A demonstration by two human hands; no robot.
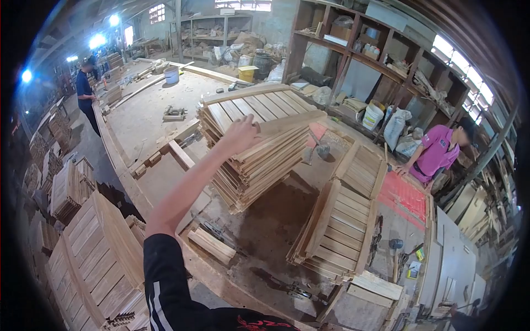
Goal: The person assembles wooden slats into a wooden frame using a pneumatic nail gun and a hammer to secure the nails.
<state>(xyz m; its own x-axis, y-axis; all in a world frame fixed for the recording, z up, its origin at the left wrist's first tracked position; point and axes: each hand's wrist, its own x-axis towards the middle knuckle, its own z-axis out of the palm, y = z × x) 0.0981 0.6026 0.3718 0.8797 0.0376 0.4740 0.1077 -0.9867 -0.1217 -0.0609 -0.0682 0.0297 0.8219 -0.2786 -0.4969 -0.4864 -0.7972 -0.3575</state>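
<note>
My left hand (243, 134) reaches across the near corner of the top slatted wooden panel (262, 105). Its bent fingers curl over the panel's near rail, and part of the grip is hidden. That panel lies on a tall stack of similar panels (270, 160), whose layers fan out slightly unevenly. Nothing of my right hand can be made out. A second pile of slatted panels (345, 226) stands to the right on the same worktable. Beside the first stack, a hammer (320, 149) rests on the table.
More slatted panels (91, 259) are piled at the lower left. Wood strips (211, 245) and a clamp (301, 292) lie nearby. A co-worker in a pink shirt (439, 146) leans at the right; another person in dark clothes (85, 91) stands at the far left. Shelves (353, 52) line the back.
</note>
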